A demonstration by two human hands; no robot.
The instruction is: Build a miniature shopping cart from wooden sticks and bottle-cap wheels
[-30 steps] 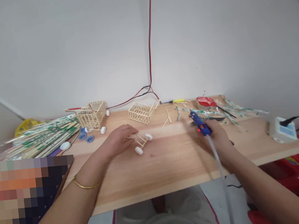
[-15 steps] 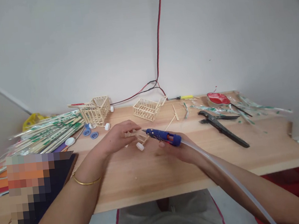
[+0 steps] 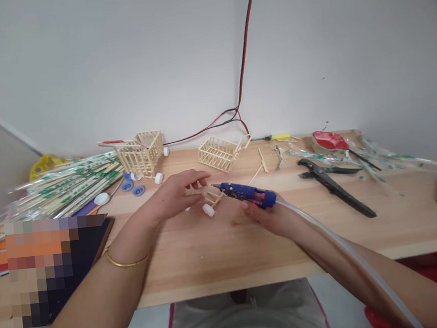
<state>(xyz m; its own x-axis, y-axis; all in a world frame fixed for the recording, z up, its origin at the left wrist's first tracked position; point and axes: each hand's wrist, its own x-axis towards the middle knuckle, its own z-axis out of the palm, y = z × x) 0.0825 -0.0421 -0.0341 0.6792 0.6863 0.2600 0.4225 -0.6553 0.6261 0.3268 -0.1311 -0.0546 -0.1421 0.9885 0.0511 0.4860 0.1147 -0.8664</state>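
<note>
My right hand (image 3: pixel 273 218) is wrapped round a blue glue gun (image 3: pixel 246 193), its nozzle pointing left toward my left hand. A long clear glue stick (image 3: pixel 337 235) trails from the back of the gun. My left hand (image 3: pixel 177 194) hovers over a small frame of wooden sticks (image 3: pixel 217 199), fingers and thumb apart. Part of that frame is hidden behind the hand. A white wheel (image 3: pixel 208 210) is on the frame's near side, and another white piece shows just under the hand.
Behind stand a stick-built cart (image 3: pixel 140 158) with white wheels and a stick basket (image 3: pixel 219 153). Blue caps (image 3: pixel 138 191) and bundled sticks (image 3: pixel 74 188) lie left, beside a dark flat item (image 3: pixel 91 253). Rightward are black-handled pliers (image 3: pixel 336 186), a red-filled dish (image 3: pixel 330 142) and wrappers (image 3: pixel 415 160).
My left thumb and fingers have spread wider apart over the stick frame. The glue gun's nozzle has moved slightly away from the fingers. The view has shifted a little.
</note>
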